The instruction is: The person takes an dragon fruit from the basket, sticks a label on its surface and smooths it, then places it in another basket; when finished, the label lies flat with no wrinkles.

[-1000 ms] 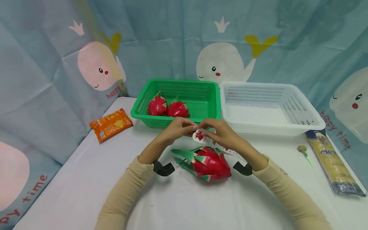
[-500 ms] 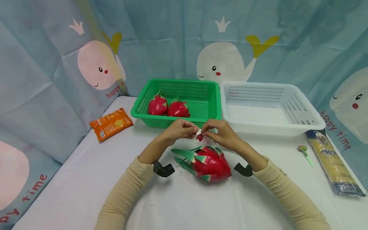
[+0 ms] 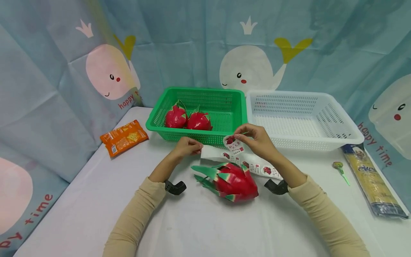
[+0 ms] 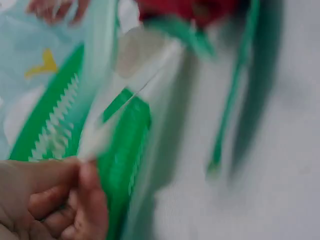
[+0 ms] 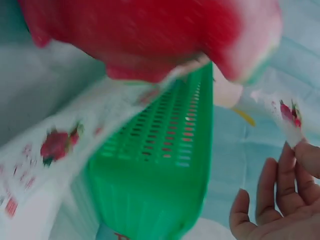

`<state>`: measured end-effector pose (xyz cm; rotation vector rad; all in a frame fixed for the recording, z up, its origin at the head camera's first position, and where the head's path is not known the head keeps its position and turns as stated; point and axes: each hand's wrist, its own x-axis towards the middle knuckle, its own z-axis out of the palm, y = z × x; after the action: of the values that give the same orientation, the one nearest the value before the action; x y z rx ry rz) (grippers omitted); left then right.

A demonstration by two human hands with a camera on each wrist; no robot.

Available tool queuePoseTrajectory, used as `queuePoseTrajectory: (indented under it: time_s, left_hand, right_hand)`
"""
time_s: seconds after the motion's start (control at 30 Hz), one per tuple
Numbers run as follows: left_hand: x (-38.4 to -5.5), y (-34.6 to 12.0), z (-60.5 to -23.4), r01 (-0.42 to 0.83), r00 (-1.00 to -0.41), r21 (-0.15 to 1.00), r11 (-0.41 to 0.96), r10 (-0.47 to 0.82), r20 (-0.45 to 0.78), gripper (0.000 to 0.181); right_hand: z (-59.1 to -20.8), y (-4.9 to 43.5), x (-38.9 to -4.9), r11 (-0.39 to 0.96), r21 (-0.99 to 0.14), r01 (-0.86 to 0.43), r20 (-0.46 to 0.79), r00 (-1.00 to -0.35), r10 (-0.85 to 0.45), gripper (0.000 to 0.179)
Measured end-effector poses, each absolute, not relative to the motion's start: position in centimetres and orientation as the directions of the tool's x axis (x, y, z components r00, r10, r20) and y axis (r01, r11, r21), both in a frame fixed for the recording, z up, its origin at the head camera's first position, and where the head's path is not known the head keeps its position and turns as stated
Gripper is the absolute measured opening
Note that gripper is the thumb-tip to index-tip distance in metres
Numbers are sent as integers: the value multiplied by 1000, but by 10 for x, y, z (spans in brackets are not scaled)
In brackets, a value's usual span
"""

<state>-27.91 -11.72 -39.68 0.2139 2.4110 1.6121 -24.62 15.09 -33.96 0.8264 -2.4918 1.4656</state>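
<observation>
Between thumb and fingers, my left hand (image 3: 186,147) pinches the bare white end of a strip of dragon fruit stickers (image 3: 212,152), which stretches rightward behind a large dragon fruit (image 3: 238,182). A loose round-topped sticker (image 3: 233,143), printed with a dragon fruit and red lettering, hangs from the fingertips of my right hand (image 3: 255,140), above the strip. In the right wrist view that sticker (image 5: 289,114) is pinched by thumb and forefinger while the other fingers spread. The left wrist view is blurred, but the left hand's pinch (image 4: 65,195) shows.
Two smaller dragon fruits (image 3: 199,121) lie in a green basket (image 3: 224,132) behind the hands. Beside it stands a white basket (image 3: 308,142). An orange snack packet (image 3: 125,139) is at left; a lollipop (image 3: 341,173) and a pasta packet (image 3: 374,182) lie at right.
My hands have moved apart. A sticker has come off the strip into my right hand, which rose slightly rightward; my left hand drew the strip's end leftward. The large dragon fruit stays put.
</observation>
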Motion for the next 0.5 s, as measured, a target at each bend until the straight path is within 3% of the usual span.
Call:
queuePoseTrajectory:
  time_s: [0.13, 0.2, 0.37, 0.5]
  left_hand:
    - [-267, -125, -393, 176, -975, 731, 659, 219, 38, 20]
    - [-253, -118, -377, 276, -960, 627, 728, 244, 139, 18]
    - [-225, -81, -330, 487, -869, 675, 555, 382, 313, 21]
    - [-214, -58, -314, 550, -826, 685, 478, 436, 359, 16]
  right_hand:
    - [-334, 158, -243, 413, -771, -484, 313, -854, -417, 12]
    - [-331, 161, -240, 432, -758, -490, 299, -848, -437, 11]
    - [-322, 164, -232, 450, -726, -519, 303, -830, -469, 7]
    - [-319, 162, -222, 414, -749, -517, 281, -814, -508, 7]
